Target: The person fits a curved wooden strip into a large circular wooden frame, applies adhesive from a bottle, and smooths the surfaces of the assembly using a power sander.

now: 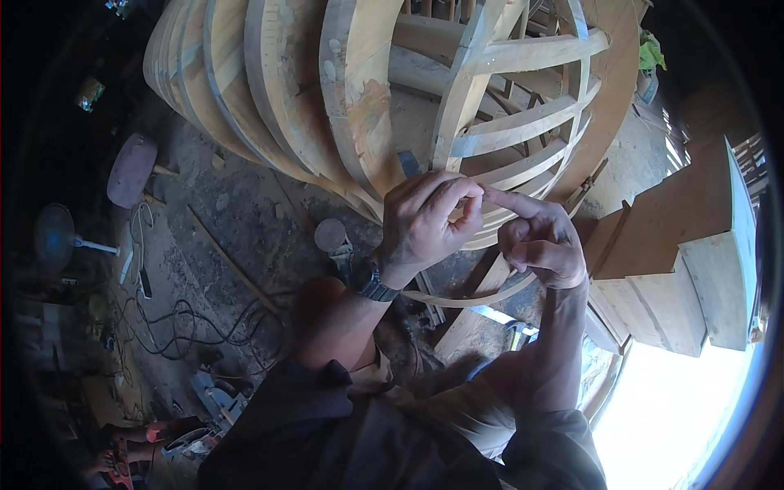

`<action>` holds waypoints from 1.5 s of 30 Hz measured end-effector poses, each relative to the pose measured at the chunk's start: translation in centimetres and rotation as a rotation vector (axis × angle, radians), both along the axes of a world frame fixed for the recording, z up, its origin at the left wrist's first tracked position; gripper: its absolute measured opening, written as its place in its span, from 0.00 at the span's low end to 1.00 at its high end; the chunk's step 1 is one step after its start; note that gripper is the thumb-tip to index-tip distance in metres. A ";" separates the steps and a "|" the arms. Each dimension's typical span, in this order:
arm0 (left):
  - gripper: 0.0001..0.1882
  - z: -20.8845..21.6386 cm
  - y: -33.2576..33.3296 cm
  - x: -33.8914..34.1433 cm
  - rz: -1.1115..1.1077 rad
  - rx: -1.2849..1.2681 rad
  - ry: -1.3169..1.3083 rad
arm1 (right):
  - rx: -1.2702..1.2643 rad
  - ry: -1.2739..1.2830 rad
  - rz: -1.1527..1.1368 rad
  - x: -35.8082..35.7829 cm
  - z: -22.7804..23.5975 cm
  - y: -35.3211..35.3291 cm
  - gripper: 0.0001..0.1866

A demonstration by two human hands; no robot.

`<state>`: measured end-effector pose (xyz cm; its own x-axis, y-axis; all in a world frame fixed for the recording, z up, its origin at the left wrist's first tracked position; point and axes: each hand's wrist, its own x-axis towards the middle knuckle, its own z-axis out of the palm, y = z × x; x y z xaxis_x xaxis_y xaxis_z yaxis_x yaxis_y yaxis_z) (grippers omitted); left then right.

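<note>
My left hand, with a dark watch on its wrist, is raised before a curved wooden frame. Its thumb and fingers are drawn together in a pinch. My right hand stretches its index finger leftward, the fingertip meeting the left fingers, while its thumb and other fingers curl into the palm. Whether anything small sits between the fingertips is hidden. Behind the hands rise the frame's thick wooden ribs, crossed at the right by pale curved battens.
Stacked wooden boards stand at the right. A thin curved wooden strip lies below the hands. Left, on the dusty floor, are a purple-grey mallet-like block, a round fan-like object, tangled cables and a long stick.
</note>
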<state>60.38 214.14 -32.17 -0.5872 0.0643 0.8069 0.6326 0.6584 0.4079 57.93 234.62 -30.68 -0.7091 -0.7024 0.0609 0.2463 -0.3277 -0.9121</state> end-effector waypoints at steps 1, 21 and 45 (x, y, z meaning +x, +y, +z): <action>0.06 -0.2 0.1 0.2 -0.015 0.036 -0.047 | -0.005 -0.003 0.002 0.0 0.0 0.1 0.41; 0.12 0.1 -0.2 0.3 -0.120 0.070 0.038 | 0.021 0.028 0.017 0.2 0.5 0.5 0.39; 0.09 -0.3 2.3 1.8 -0.227 0.024 -0.276 | 0.341 0.150 -0.148 0.2 0.9 2.4 0.30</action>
